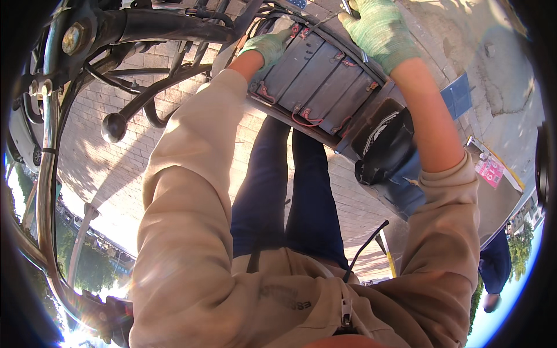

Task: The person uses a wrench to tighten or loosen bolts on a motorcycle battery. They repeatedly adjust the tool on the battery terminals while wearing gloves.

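Observation:
In front of me is an open metal box (270,109) packed with several dark grey batteries (301,75). Red terminals and short red cables (306,119) sit along their ends. My left hand (268,46), in a light green glove, is at the box's far left corner beside a red terminal (295,29). Its fingers are drawn together there, and what they pinch, if anything, is hidden. Over the far right edge, my gloved right hand (380,35) is closed around a slim shiny metal tool (364,56). The glove covers most of that tool, so its exact kind is unclear.
Dark metal tubes and a ball-ended lever (114,127) of a vehicle frame crowd the left side. A black seat-like bundle (387,145) lies right of the box, near a blue flat piece (457,96). Brick paving (116,142) lies underneath. Another person (495,264) stands at the far right.

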A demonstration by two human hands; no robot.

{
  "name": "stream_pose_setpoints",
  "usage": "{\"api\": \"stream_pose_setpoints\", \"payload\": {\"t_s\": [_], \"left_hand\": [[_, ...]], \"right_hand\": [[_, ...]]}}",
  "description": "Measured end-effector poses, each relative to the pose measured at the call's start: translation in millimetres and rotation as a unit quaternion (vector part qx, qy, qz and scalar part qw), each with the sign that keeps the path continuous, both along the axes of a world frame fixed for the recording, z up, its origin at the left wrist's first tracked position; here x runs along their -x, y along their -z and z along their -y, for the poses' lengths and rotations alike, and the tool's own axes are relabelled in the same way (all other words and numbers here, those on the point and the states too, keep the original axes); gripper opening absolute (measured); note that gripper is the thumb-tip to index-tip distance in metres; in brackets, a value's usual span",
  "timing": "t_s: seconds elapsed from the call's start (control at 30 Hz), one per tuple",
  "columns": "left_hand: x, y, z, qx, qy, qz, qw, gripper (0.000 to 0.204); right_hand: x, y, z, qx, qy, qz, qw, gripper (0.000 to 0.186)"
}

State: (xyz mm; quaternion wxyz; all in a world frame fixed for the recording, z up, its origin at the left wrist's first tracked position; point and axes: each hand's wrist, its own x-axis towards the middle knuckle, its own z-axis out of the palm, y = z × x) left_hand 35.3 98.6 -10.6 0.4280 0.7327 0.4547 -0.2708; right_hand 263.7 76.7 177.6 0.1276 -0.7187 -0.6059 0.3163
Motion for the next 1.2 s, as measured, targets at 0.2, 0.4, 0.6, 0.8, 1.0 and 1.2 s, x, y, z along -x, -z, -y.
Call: {"api": "stream_pose_setpoints", "payload": {"t_s": [0.2,0.4,0.6,0.8,1.0,1.2], "left_hand": [[15.4,-11.1,63.7,-0.022,-0.096,0.005,0.995,0.042],[41.3,-35.8,168.4,0.069,-0.084,-0.098,0.989,0.041],[33.2,-47.3,188.0,0.089,-0.141,-0.123,0.978,0.042],[38.0,-26.9,174.0,0.065,-0.164,-0.104,0.979,0.044],[52.6,17.2,174.0,0.023,-0.270,-0.020,0.962,0.042],[55.2,15.4,154.7,0.171,-0.465,0.050,0.867,0.037]], "right_hand": [[-3.3,-1.8,-0.5,0.024,0.064,-0.033,0.997,0.046],[-6.5,-3.5,-2.5,0.102,0.039,0.073,0.991,0.028],[-9.3,0.9,-5.3,0.002,-0.083,0.143,0.986,0.016],[1.6,3.7,-2.6,-0.056,-0.211,0.179,0.959,0.014],[5.1,-9.8,-7.8,0.050,-0.127,0.128,0.982,0.020],[-3.8,-2.0,-13.4,-0.016,-0.242,0.100,0.965,0.021]]}}
